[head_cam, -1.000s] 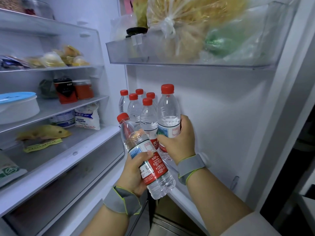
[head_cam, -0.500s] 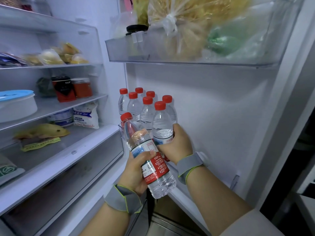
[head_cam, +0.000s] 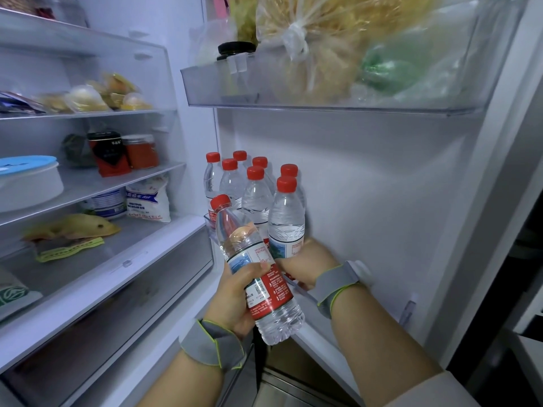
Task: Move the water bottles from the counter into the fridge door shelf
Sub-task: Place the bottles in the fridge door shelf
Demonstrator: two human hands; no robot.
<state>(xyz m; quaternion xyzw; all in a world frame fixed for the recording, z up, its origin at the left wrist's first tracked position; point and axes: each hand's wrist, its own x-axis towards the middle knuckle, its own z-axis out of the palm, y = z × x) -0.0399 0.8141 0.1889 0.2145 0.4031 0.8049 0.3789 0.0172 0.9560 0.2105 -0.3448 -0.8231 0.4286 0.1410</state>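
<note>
Careful: your right hand [head_cam: 305,264] grips a bottle [head_cam: 286,221] standing in the door shelf [head_cam: 305,289] beside the others, your left hand [head_cam: 238,295] holds a tilted spare [head_cam: 252,271] just outside, whose swinging base could topple the packed row.

Water bottles [head_cam: 286,218] at frame centre are clear glossy plastic with smooth red caps and shiny printed labels. The upper door bin [head_cam: 323,98] is see-through plastic (bit hazy), holding crinkly plastic bags [head_cam: 308,48]. Wrist bands [head_cam: 211,345] look like matt grey cloth. Fridge walls [head_cam: 367,186]: smooth white plastic.
</note>
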